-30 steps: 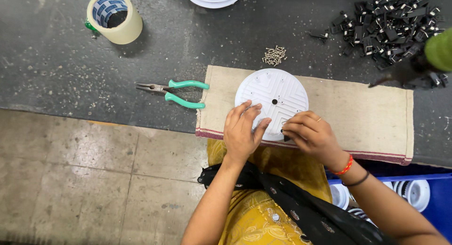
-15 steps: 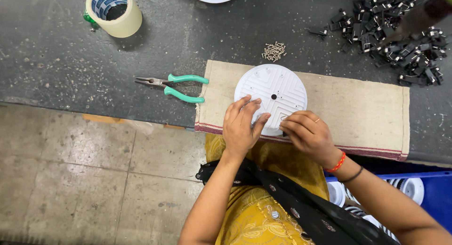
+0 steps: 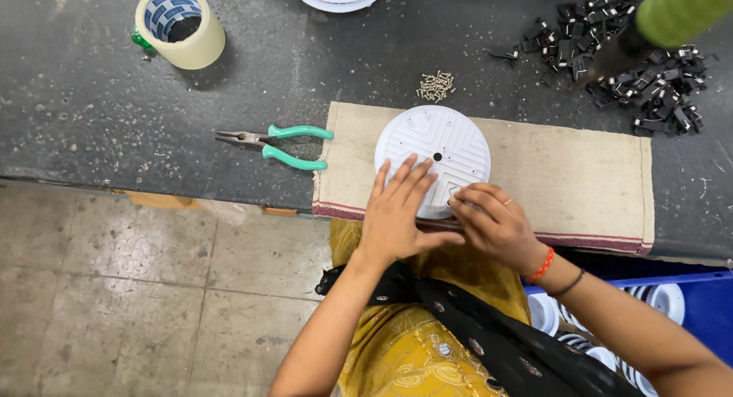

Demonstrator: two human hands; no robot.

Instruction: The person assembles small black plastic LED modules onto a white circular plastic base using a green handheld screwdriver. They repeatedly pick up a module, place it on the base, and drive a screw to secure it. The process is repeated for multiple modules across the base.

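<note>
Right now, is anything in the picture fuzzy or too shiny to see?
In the head view, the green thing at the top right corner is blurred; the white disc under both hands is bright but its ridges show; the pliers and tape roll look sharp.

Left hand (image 3: 401,210): flat on the near edge of the white disc (image 3: 434,156), fingers spread, nothing gripped.
Right hand (image 3: 492,223): fingertips curled at the disc's near right rim; whether they pinch anything is hidden.
Disc: round, ribbed, small hole at centre, lying on the cloth (image 3: 565,183).
Cloth: beige with a red hem, spread at the bench (image 3: 92,107) edge.
Pliers (image 3: 279,145): green handles, just left of the cloth.
Screws (image 3: 436,85): small heap just beyond the disc.
Clips (image 3: 611,53): black pile, far right.
Tape (image 3: 179,24): roll, far left.
</note>
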